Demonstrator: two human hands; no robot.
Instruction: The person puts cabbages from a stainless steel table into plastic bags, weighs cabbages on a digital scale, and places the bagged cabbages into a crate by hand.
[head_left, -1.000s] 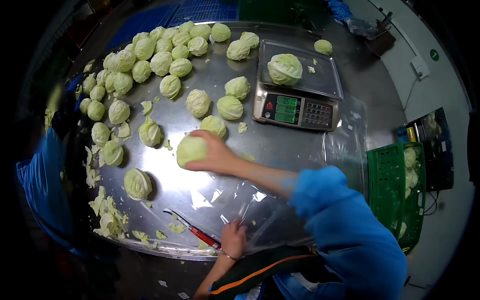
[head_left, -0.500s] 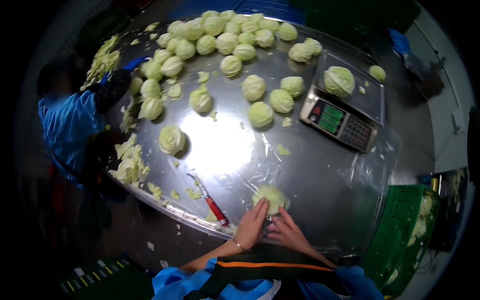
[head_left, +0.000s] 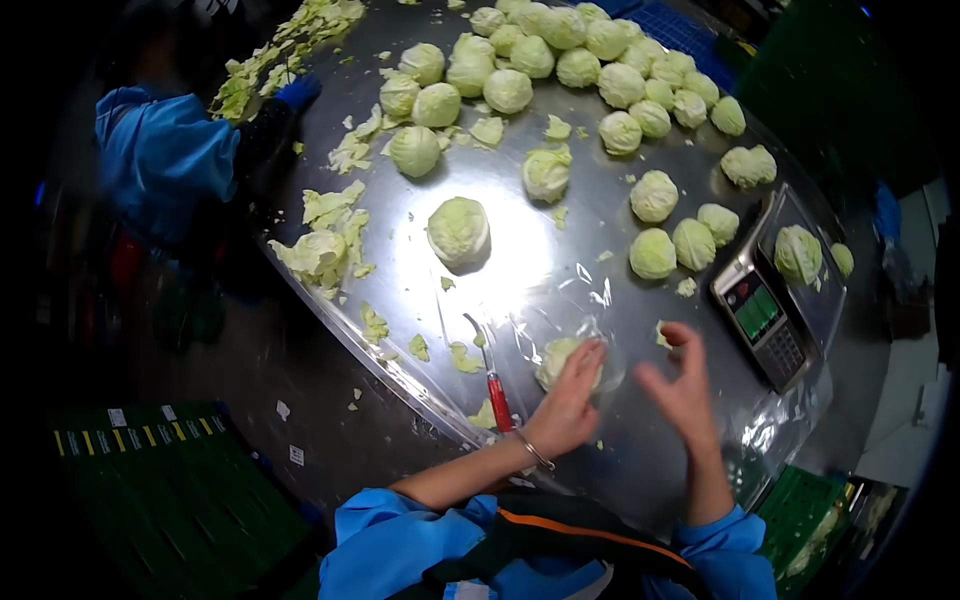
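A pale green cabbage [head_left: 553, 362] sits on the metal table near its front edge, with clear plastic film around and behind it. My left hand [head_left: 568, 408] lies along the cabbage's right side, fingers stretched out and close together. To the right, my right hand [head_left: 684, 392] is raised with thumb and fingers apart, touching nothing; a bit of leaf [head_left: 664, 336] shows beside its fingertips. A knife with a red handle [head_left: 498, 402] and a thin curved blade lies left of the wrapped cabbage.
Many cabbages [head_left: 578, 68] crowd the table's far side. A digital scale [head_left: 762, 318] bearing a cabbage [head_left: 797, 254] stands at right. Loose leaves [head_left: 325, 250] litter the left edge. A co-worker's blue-gloved hand [head_left: 298, 92] is at upper left. Green crates [head_left: 800, 515] flank the table below.
My right hand has left the cabbage and moved up and to the right, its fingers spreading. My left hand stays at the cabbage. The whole view has swung left.
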